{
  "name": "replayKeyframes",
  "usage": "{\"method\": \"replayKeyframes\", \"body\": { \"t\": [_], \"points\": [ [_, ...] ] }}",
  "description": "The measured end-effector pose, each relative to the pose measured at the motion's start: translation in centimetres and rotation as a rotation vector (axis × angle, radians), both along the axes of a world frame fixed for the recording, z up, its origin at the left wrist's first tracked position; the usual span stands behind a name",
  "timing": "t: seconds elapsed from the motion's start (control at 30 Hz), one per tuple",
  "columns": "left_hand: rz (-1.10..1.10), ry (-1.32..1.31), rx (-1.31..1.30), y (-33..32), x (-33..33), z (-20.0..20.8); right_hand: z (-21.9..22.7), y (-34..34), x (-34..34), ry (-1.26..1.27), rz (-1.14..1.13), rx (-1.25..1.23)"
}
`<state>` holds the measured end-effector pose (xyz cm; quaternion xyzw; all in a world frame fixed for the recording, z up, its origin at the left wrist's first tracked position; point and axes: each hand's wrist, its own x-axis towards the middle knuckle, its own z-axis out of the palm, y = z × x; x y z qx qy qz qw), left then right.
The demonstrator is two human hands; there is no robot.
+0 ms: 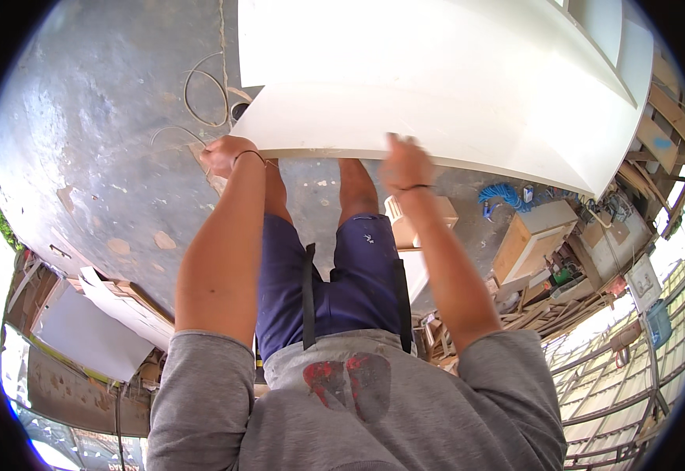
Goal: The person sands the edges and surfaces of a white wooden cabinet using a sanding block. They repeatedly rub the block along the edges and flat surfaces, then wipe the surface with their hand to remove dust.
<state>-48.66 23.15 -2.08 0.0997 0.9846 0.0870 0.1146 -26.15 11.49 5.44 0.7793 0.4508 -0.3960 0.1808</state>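
A large white panel (342, 118) with a thin beige front edge spans the view ahead of me, just above my knees. My left hand (228, 155) is at its near left corner, with the fingers curled together; what they hold, if anything, is hidden. Over the panel's front edge, right of the middle, is my right hand (407, 166), slightly blurred. Its fingers are curled in and the thumb side points up; nothing in it can be made out. A dark band circles each wrist.
White upright boards (593, 47) rise from the panel's far right. A thin cable (188, 94) loops on the grey floor at left. Right of my legs are a pale wooden box (535, 239), a coiled blue hose (503, 195) and scrap wood (668, 110). Boards (95, 334) lean behind left.
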Motion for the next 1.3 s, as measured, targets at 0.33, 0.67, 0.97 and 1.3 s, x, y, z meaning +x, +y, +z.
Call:
{"method": "replayKeyframes", "body": {
  "t": [0.33, 0.67, 0.97, 1.3],
  "points": [
    [-0.33, -0.911, 0.255, -6.6, -11.5, 2.3, 0.1, -5.4, 12.4, -0.351, -0.09, -0.107],
    [-1.008, -0.803, -0.49, -12.4, -23.0, 5.4, -0.3, 6.6, -15.9, 0.145, -0.085, 0.083],
    [-1.105, -0.887, -0.5, -13.0, -25.1, 5.4, -0.4, 6.3, -13.2, 0.108, -0.245, 0.196],
    [-1.138, -0.896, -0.52, -12.5, -26.1, 5.2, -0.5, 8.0, -18.5, 0.078, -0.162, 0.003]
  ]
}}
